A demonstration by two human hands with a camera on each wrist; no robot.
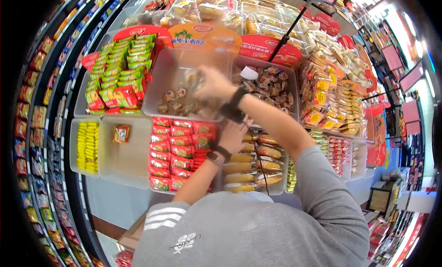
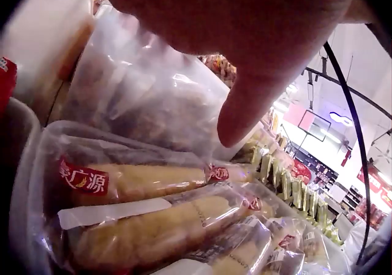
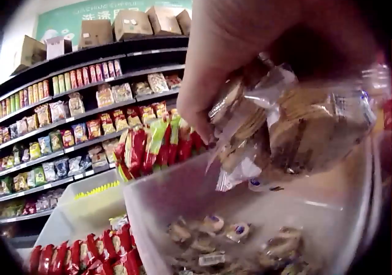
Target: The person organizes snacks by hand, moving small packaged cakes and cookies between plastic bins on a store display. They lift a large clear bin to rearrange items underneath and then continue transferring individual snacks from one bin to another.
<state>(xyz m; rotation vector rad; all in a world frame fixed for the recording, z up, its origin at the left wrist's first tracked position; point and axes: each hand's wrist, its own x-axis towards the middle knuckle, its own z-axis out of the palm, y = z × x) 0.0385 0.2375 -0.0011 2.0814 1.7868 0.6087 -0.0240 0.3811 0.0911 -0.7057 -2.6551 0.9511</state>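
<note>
My right hand (image 1: 214, 85) holds several clear-wrapped brown snack packets (image 3: 318, 131) above a translucent bin (image 1: 159, 69). Its fingers curl round the wrappers in the right wrist view. Similar small packets (image 3: 239, 231) lie scattered over the floor of that bin. Lower down, my left hand (image 1: 232, 137) rests at the front edge of the neighbouring bin (image 2: 141, 85) of brown packets, its thumb (image 2: 236, 119) hanging down in front of the bin wall. Right below it are long wrapped bread rolls (image 2: 147, 235) in a front bin; its other fingertips are hidden in the left wrist view.
Green and red snack packs (image 1: 122, 71) fill the bin to the left. Red packets (image 1: 179, 152) and yellow ones (image 1: 87, 147) stand in front bins. A black sign pole (image 1: 287, 34) rises behind the right bin. Stocked shelves (image 1: 41, 129) line the left side.
</note>
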